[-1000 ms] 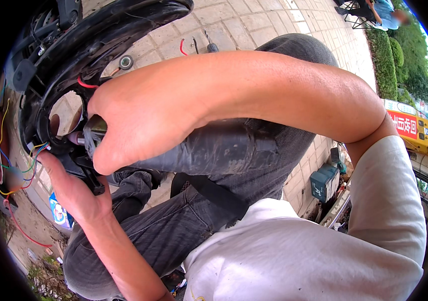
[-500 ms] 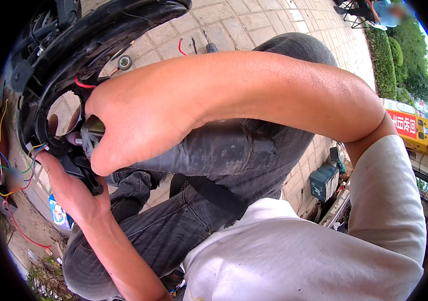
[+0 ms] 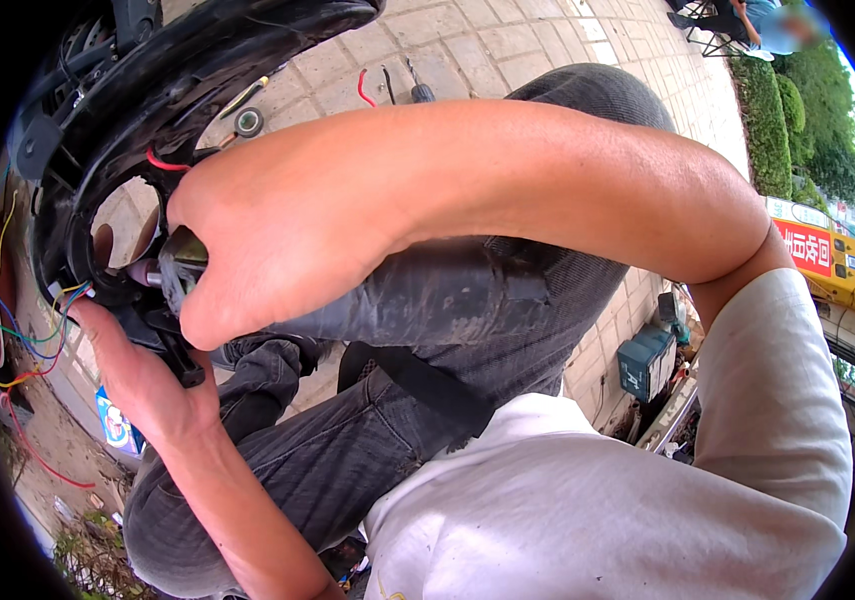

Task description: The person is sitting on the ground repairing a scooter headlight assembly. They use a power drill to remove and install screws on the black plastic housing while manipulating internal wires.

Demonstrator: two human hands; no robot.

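Observation:
My left hand (image 3: pixel 152 385) is closed around the lower edge of a black plastic housing (image 3: pixel 77 235) with a round opening, at the left. Thin coloured wires (image 3: pixel 22 365) come out by its thumb and hang down. My right hand (image 3: pixel 267 240) is closed at the housing's right side, on a dark tool whose kind is hidden. A narrow pinkish tip (image 3: pixel 139 270) and clear wrapping (image 3: pixel 175 285) show at its thumb gap. Fingertips show through the opening. A thick dark cylinder (image 3: pixel 417 300) with tape-like patches lies under my right forearm; whether it joins the tool is unclear.
A black curved vehicle part (image 3: pixel 247 40) arches above the housing. On the paving lie a round metal ring (image 3: pixel 248 122), a yellow-and-black handled tool (image 3: pixel 245 95) and a drill bit (image 3: pixel 419 85). A teal case (image 3: pixel 647 360) stands at right; a person (image 3: pixel 782 28) sits far off.
The housing and both hands have shifted slightly to the left. The hanging coloured wires have swung a little, and more of the yellow-and-black handled tool shows. Both hands keep their holds.

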